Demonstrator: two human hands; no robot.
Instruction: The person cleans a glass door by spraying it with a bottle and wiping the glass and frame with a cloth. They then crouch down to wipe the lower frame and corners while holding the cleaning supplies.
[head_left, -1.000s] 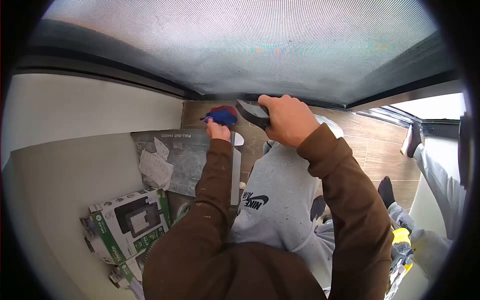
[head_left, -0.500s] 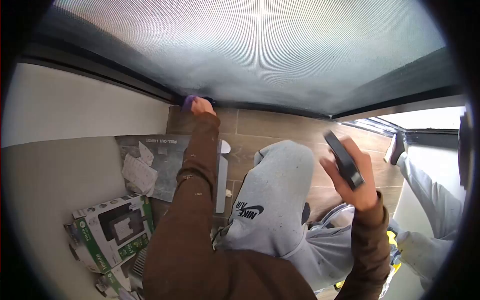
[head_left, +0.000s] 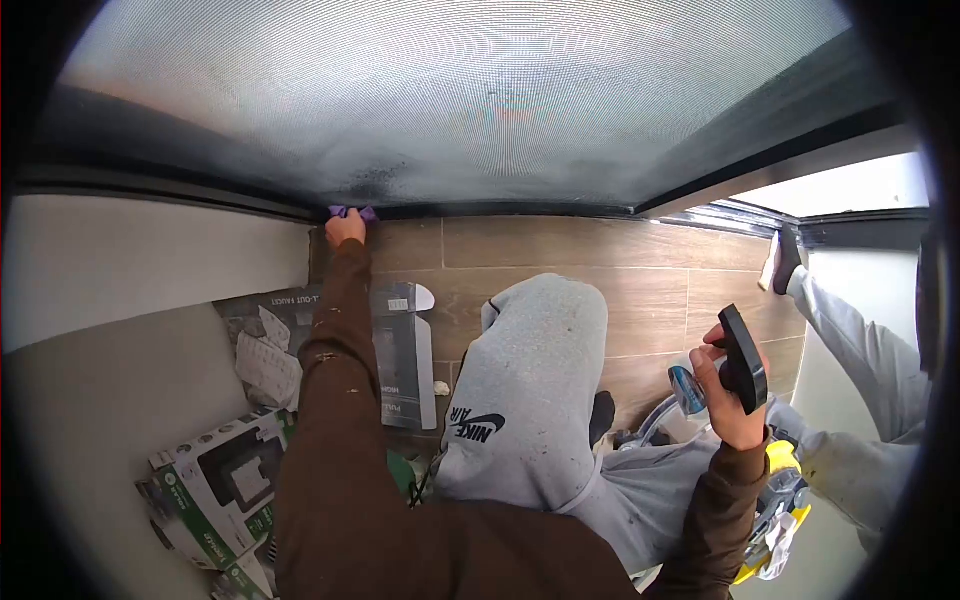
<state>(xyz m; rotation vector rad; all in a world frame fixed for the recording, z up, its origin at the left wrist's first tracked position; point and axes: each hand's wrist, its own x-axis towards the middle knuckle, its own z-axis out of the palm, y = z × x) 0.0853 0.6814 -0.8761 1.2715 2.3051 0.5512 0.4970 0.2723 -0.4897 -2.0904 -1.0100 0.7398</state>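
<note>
Head view: bunched left hand (head_left: 346, 229) over purple cloth (head_left: 368, 213), right up at the corner of the black frame (head_left: 500, 210), and clamped right hand (head_left: 736, 420) round some chunky black tool (head_left: 742, 358); blue-labelled container (head_left: 686, 389) just beside, couldn't tell if gripped too.

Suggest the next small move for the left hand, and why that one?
Perhaps slide the purple cloth a little along the black bottom frame, since the left hand holds it right at that frame's corner.
</note>
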